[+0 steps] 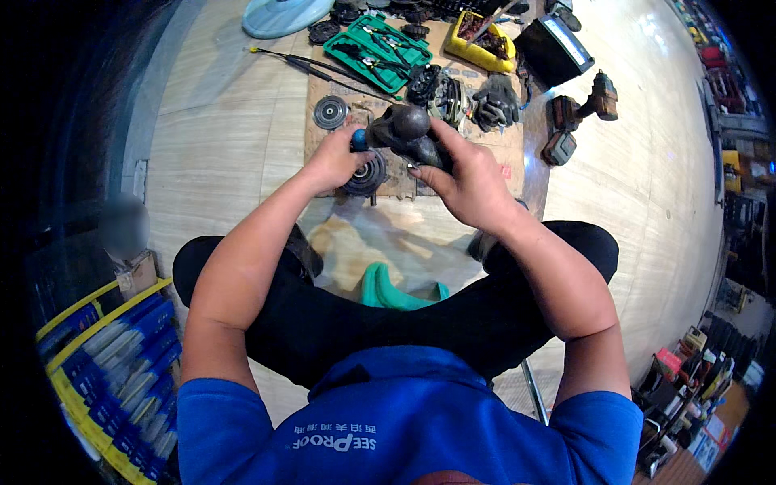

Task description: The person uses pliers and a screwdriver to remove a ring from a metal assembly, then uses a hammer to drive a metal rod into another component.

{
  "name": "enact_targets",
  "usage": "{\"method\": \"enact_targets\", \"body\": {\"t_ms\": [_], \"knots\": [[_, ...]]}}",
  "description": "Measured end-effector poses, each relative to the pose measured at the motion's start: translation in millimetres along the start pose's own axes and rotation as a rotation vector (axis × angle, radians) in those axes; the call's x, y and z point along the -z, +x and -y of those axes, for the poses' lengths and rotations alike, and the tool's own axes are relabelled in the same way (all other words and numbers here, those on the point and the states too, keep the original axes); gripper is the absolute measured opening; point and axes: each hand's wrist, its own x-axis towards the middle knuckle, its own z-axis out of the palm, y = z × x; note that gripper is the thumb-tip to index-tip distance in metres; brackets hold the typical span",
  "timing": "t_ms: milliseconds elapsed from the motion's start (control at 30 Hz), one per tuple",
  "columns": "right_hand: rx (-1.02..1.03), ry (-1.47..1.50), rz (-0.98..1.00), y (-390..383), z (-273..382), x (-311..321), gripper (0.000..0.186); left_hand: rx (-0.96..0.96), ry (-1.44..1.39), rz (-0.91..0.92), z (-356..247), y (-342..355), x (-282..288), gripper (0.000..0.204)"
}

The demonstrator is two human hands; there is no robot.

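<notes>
We are judging the step in hand to be two-handed handling of a dark, round-headed tool (411,123) above a cardboard sheet (511,149) on the floor (238,121). The right hand (475,179) is gripping its dark body, the thumb lying below. The left hand (330,162) is curling beside the tool's blue end (360,141), partly over a grooved pulley (368,178); we cannot tell whether it is closing on either. A second pulley (330,112) is lying near that hand, apart from the tool. As we are judging it, the next move is calling for a steady right-hand grip and clear left fingers.

For markings, we are noting white lettering (335,435) on the blue shirt (420,404), showing upside down. A black box (550,56) beyond the gloves (495,103) is carrying a pale label, too small for reading. Blue packs (129,356) on a yellow rack (77,408) are bearing print, also not legible.
</notes>
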Motion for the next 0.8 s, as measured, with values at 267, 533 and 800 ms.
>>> {"method": "enact_targets", "body": {"t_ms": [267,533,800], "knots": [[0.051,-0.013,-0.035,-3.4,2.6,-0.1,0.061,0.069,0.042,0.101,-23.8,-4.6,4.7,0.036],[0.146,-0.078,0.009,-5.8,5.0,3.3,0.062,-0.112,0.126,0.166,-9.6,-2.5,2.3,0.037],[0.17,-0.186,0.077,-5.5,1.3,0.2,0.063,-0.205,0.143,0.166,-1.5,-3.2,-0.4,0.039]]}}
